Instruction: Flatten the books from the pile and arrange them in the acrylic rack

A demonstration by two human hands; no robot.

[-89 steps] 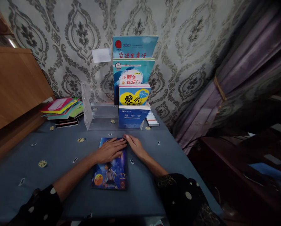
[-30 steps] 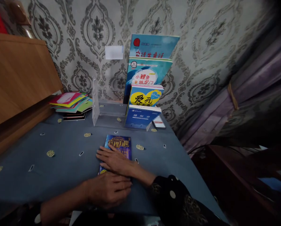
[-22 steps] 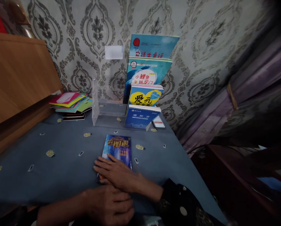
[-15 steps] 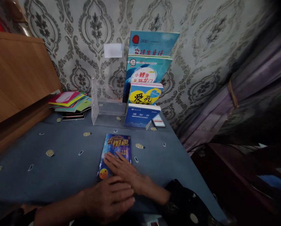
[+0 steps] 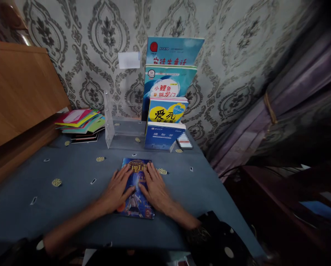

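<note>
A blue book (image 5: 136, 201) with gold title lettering lies face up on the table, close to me. My left hand (image 5: 118, 190) rests flat on the left side of its cover, fingers stretched forward. On the right side of the same cover lies my right hand (image 5: 156, 190), also flat with fingers out. Between the two thumbs part of the cover picture shows; some of the title is hidden under the fingers. Behind the book stands a clear acrylic rack (image 5: 109, 125), its right part holding upright books in stepped rows, a dark blue booklet (image 5: 164, 137) at the front.
A stack of colourful booklets (image 5: 82, 122) lies at the back left beside a wooden panel (image 5: 24, 81). A phone-like object (image 5: 184, 141), partly blurred out, is right of the rack. Patterned wallpaper (image 5: 110, 33) backs the table (image 5: 79, 162); a purple curtain (image 5: 243, 125) hangs right.
My left hand has moved forward from the near edge onto the book's left side. My right hand has shifted to the right side of the cover. The view has turned slightly.
</note>
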